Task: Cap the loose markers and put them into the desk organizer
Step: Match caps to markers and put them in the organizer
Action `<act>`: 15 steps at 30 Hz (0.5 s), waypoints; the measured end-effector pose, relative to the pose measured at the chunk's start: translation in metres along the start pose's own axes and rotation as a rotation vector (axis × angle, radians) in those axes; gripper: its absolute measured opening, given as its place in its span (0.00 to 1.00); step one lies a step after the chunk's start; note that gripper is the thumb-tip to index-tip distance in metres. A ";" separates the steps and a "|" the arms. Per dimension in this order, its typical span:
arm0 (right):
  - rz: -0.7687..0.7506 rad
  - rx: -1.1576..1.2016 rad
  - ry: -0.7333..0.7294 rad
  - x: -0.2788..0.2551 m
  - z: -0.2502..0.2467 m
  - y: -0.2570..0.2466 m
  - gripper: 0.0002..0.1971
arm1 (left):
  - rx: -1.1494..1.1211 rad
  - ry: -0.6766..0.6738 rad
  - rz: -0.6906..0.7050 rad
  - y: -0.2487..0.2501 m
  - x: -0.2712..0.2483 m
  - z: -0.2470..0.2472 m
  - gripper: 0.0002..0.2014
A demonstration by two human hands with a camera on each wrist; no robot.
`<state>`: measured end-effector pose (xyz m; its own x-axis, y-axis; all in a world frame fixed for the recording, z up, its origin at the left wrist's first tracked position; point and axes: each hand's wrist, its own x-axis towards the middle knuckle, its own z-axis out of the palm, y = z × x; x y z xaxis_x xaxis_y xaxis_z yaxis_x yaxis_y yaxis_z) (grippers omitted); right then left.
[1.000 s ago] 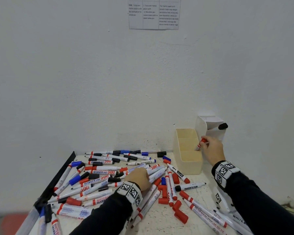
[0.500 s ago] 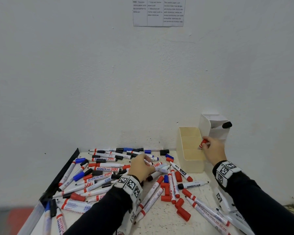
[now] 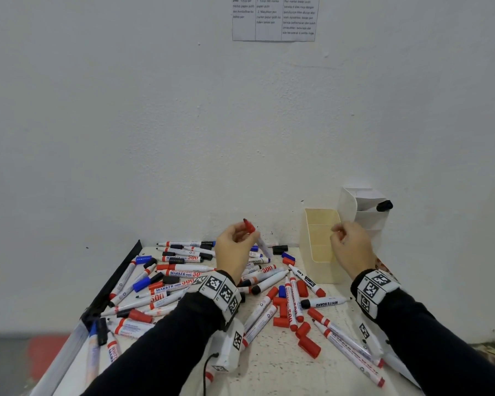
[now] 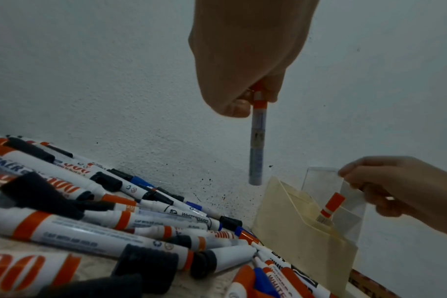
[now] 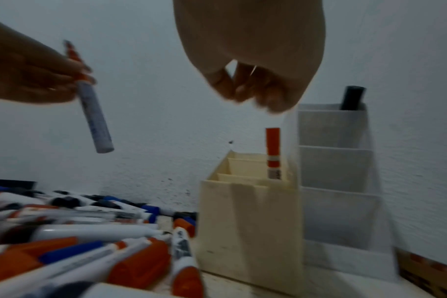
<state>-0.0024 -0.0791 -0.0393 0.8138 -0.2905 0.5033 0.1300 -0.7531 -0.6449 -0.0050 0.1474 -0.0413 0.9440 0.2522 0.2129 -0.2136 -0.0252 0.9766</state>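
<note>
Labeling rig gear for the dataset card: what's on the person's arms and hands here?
Both arms wear long black sleeves. Each wrist carries a white band printed with black square fiducial markers: left wrist band, right wrist band. Under the left wrist hangs a white camera unit with more markers and a thin black cable. The left hand and right hand are bare: no gloves.

Pale speckled table (image 3: 272,367) set against the wall. Strewn across it: many markers (image 3: 183,273) with red, blue and black ends, loose red caps (image 3: 309,346) and a black cap (image 3: 279,249). Far right: cream organizer (image 3: 320,271) just beside a white organizer (image 3: 366,217).
</note>
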 end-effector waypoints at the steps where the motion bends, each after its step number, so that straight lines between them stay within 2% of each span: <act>1: -0.005 0.013 -0.088 -0.003 0.002 -0.005 0.06 | -0.008 -0.013 0.004 0.001 -0.001 0.000 0.15; 5: 0.015 -0.133 -0.560 -0.016 0.017 -0.018 0.06 | -0.010 -0.068 -0.006 0.006 -0.005 -0.001 0.17; 9: 0.001 -0.309 -0.979 -0.032 0.028 -0.030 0.02 | -0.008 -0.124 -0.118 0.006 -0.009 -0.010 0.16; 13: 0.002 -0.517 -1.277 -0.048 0.028 -0.042 0.10 | 0.139 -0.190 -0.153 -0.003 -0.015 -0.022 0.15; 15: -0.029 -0.619 -1.345 -0.054 0.026 -0.049 0.13 | 0.215 -0.207 -0.122 -0.008 -0.018 -0.028 0.14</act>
<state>-0.0380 -0.0110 -0.0496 0.7613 0.2201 -0.6099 0.1794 -0.9754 -0.1280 -0.0274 0.1700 -0.0537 0.9952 0.0647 0.0738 -0.0583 -0.2157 0.9747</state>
